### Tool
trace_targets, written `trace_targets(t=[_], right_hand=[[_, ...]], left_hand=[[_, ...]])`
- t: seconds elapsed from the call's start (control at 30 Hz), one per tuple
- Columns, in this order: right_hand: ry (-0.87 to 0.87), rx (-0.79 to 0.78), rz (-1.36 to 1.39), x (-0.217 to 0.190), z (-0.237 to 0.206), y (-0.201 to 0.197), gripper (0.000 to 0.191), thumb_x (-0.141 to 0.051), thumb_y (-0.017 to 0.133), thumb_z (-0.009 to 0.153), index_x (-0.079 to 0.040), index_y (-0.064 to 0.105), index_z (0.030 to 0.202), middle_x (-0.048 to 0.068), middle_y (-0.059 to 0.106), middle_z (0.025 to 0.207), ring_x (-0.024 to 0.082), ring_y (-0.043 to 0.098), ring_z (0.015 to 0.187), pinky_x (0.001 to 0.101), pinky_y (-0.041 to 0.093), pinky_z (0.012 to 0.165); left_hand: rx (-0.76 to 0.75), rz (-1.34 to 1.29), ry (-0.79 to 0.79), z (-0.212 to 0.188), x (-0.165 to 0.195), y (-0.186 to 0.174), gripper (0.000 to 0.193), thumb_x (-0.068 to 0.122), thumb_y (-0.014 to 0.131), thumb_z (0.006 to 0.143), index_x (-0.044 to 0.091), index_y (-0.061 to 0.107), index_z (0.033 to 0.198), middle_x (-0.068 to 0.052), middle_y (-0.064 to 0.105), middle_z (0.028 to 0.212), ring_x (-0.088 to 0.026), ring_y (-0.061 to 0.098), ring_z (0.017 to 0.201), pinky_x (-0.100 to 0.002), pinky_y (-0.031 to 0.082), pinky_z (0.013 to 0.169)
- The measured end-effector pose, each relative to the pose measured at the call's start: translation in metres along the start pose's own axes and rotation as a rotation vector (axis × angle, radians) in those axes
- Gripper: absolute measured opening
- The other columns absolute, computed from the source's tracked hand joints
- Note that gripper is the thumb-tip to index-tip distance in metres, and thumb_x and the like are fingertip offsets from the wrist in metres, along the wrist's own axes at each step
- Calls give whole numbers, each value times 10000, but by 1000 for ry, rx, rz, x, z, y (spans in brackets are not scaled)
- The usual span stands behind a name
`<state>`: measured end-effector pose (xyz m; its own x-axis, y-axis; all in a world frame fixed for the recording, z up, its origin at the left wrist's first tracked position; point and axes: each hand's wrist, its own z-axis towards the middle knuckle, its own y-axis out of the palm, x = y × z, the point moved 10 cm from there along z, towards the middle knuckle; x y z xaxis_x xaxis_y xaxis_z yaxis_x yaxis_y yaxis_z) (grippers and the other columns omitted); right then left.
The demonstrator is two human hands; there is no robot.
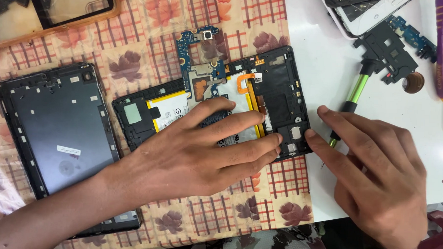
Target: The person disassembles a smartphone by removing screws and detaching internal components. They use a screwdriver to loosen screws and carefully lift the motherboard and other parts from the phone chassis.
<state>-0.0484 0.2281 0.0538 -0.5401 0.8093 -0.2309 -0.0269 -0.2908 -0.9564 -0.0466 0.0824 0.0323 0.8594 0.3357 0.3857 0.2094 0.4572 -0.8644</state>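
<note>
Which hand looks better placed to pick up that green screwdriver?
Probably the right hand: it lies over the green screwdriver already. The left hand is spread flat on the opened tablet.

Bare white tabletop right of the opened tablet, screwdriver across it.

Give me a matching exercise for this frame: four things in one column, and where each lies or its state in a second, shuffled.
1. left hand
2. right hand
3. screwdriver
4. dark back cover

A. lies at the left on the flowered cloth
B. lies flat across the opened tablet's battery
C. fingertips at the tablet's right edge
D. lies on the white table, partly under a hand

Pairs: 1-B, 2-C, 3-D, 4-A
</note>
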Motion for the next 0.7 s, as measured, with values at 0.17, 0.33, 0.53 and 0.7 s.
trace_targets(t=[0.17,0.33,0.53,0.7], right_hand=[[25,37,-55,-6,7,-1,372,67,670,776,-77,777,1102,88,717,1260,281,690,1116,425,526,813],[40,41,-52,0,0,-3,368,72,669,787,-85,779,1102,79,711,1259,273,685,1114,415,528,815],[53,44,-48,3,-8,-6,379,58,689,779,-83,768,1121,86,706,1269,275,680,1110,415,522,817],[104,60,-65,10,-11,-10,414,109,705,760,-3,758,1155,105,701,1265,280,683,1100,422,528,829]], left_hand=[[-35,19,-16,-1,-5,-4,384,267,740,977,146,688,1337,-7,539,1528,-238,482,1421,-497,419,1155],[-60,25,-35,6,-2,1,415,226,736,941,170,673,1347,15,551,1524,-223,475,1442,-504,392,1184],[-44,21,-41,11,5,2,416,202,745,923,172,677,1333,11,566,1510,-222,479,1442,-515,389,1176],[-33,48,-24,12,7,6,379,204,742,951,172,683,1323,7,576,1505,-223,470,1453,-500,398,1183]])
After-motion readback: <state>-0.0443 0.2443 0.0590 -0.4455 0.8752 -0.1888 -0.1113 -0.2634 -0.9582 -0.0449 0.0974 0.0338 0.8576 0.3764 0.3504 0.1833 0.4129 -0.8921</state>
